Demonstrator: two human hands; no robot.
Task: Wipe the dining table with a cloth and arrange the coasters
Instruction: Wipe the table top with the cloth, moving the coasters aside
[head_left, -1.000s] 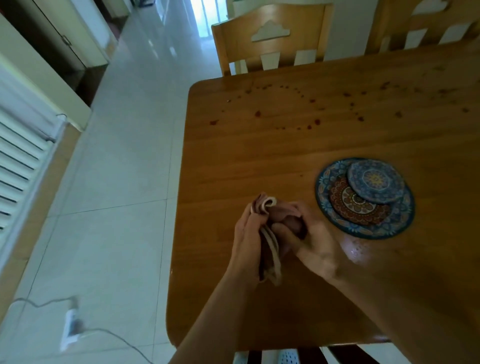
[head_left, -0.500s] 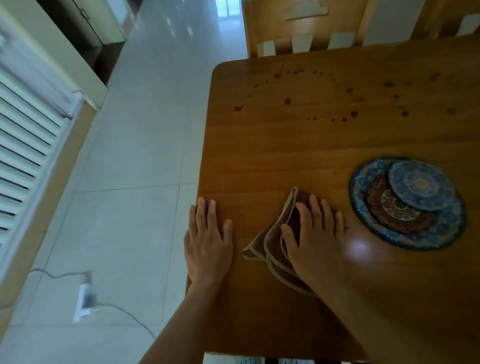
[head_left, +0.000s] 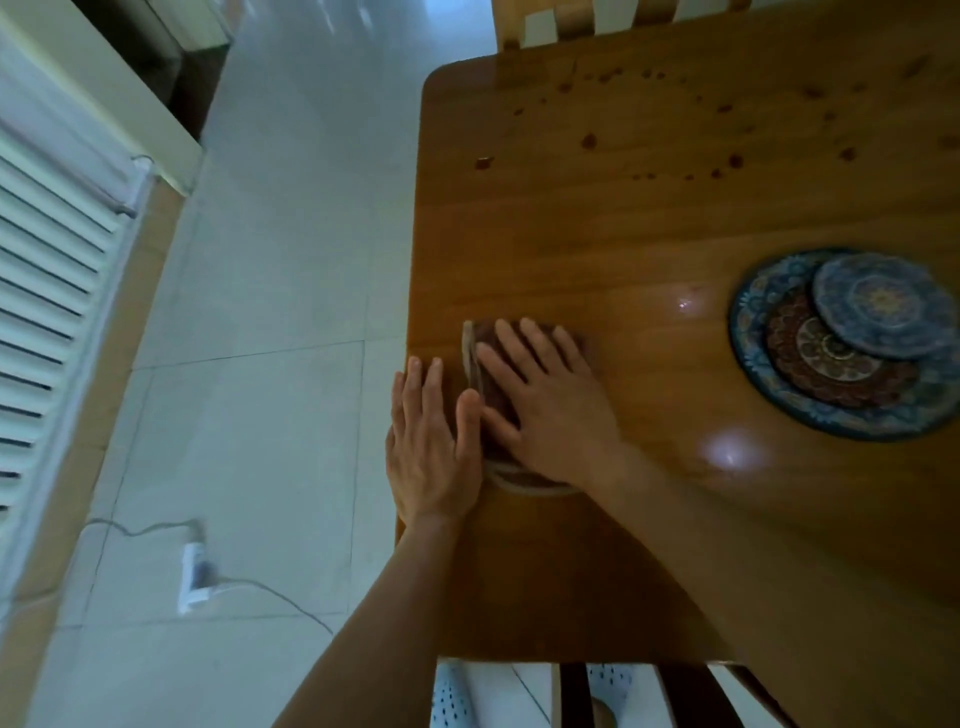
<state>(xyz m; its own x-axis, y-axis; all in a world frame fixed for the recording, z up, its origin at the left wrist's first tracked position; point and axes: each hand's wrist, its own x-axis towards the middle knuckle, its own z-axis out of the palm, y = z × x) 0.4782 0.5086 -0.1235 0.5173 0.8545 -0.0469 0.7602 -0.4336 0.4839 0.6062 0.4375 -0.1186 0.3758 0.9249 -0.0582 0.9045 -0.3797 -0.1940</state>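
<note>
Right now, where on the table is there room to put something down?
The table is bare between the cloth and the stacked coasters, and again between the coasters and the dark spots farther back. The left edge is crowded: left hand flat on the wood, right hand pressing the cloth.

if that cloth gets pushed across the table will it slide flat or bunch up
The cloth is probably floppy: it lies in soft folds under the right hand. Pressed flat like that it should slide on the glossy table, though its loose hem may drag or bunch.
</note>
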